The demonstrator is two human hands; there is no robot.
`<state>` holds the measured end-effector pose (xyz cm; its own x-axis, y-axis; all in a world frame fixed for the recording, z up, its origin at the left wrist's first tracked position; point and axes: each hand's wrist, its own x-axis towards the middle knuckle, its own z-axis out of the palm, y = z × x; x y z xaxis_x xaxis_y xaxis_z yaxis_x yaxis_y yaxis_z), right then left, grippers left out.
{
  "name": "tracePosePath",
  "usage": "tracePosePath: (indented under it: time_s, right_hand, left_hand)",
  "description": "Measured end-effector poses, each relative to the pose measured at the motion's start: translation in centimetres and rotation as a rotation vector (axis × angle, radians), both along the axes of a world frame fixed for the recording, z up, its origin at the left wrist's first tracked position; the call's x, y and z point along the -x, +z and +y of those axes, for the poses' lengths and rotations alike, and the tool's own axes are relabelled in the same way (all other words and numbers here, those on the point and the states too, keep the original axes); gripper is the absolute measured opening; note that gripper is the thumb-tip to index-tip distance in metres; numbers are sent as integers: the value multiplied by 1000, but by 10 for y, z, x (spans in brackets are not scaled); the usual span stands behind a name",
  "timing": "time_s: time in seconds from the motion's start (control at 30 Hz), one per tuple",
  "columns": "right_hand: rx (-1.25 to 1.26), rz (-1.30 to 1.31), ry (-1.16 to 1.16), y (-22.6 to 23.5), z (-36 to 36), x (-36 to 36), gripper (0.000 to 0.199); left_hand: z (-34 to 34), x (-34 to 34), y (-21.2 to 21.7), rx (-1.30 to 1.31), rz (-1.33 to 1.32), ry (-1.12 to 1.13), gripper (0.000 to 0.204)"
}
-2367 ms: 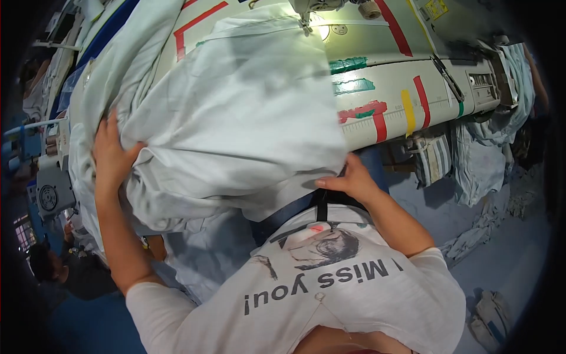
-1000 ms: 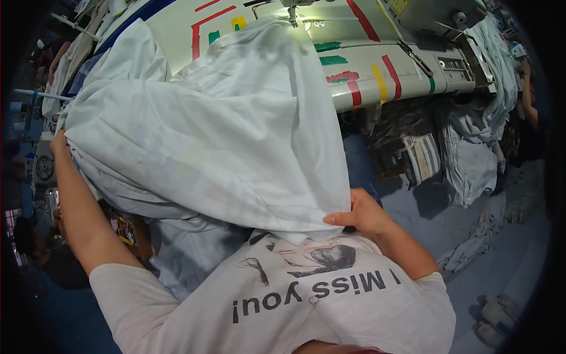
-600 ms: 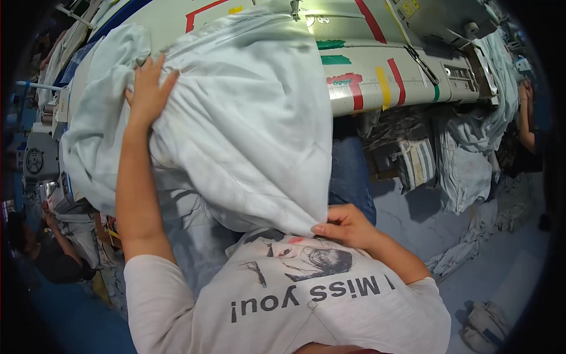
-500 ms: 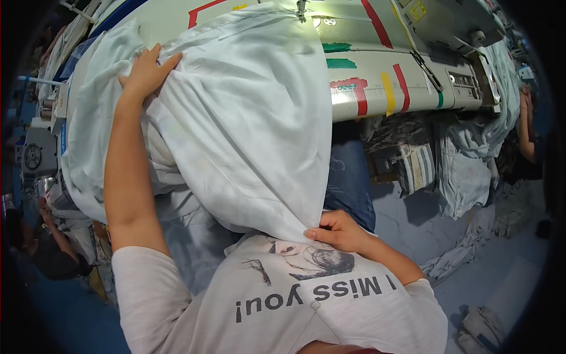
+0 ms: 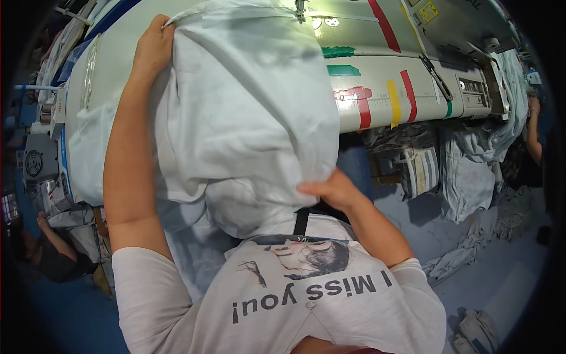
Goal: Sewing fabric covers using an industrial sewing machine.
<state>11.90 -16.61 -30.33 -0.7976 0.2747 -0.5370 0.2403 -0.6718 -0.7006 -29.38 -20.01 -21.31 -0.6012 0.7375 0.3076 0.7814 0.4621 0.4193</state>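
A large pale white cloth (image 5: 253, 100) drapes from the sewing machine bed (image 5: 348, 112) down toward my lap. Its upper edge runs under the lit presser foot (image 5: 300, 10) at the top. At the far left, my left hand (image 5: 154, 47) is closed on a corner of that edge, pinching it. Nearer my body, my right hand (image 5: 333, 190) grips the cloth's right side, thumb on top; its other fingers are mostly hidden and slightly blurred. Between the hands the cloth hangs in loose folds, with a bunched part below.
Thread snips (image 5: 435, 78) lie on the bed at the right, beyond red, yellow and green tape strips. A grey motor box (image 5: 41, 158) stands at the left. Bundled garments (image 5: 469, 177) hang at the right. Other people work at both sides.
My left hand has gone from lying spread on the cloth to pinching its edge farther up. My right hand has moved up and away from my shirt, lifting the cloth's side.
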Motion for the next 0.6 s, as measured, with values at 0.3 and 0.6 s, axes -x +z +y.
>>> tracePosePath:
  time_s: [0.3,0.6]
  right_hand:
    - [-135,-310,457,50,-19,-63,41]
    - [-497,143,-40,-26,47,-9,72]
  left_hand:
    - [15,-2,-6,101,342,60,24]
    - [0,14,-31,23,271,-61,21]
